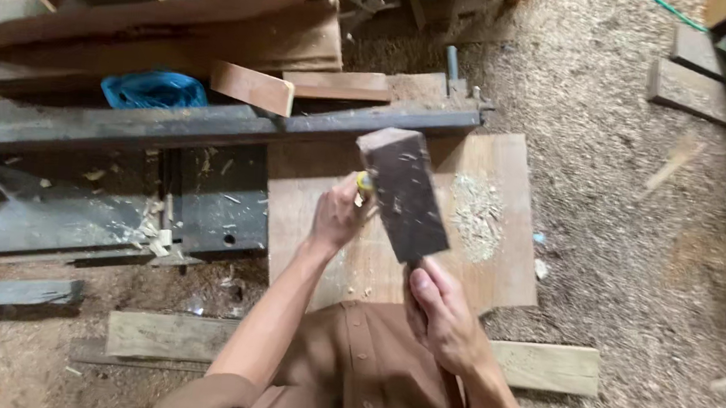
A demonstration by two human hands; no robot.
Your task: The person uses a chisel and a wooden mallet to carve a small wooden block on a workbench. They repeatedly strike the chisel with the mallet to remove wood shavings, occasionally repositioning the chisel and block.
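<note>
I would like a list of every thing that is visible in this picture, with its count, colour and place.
wooden mallet: one, dark brown, raised over the board, handle in the right hand
chisel: one, only a yellow handle end shows, in the left hand
wooden board: one, light brown, on the ground in the middle, with a heap of shavings on it
metal beam: one, dark grey, lying across behind the board
plastic bag: one, blue, behind the beam on the left
plank: one, pale, on the ground near the person
sawdust: covers the ground, tan, on the right
shirt: one, brown, bottom centre
left hand: one, closed on the chisel
right hand: one, closed on the mallet handle
</note>
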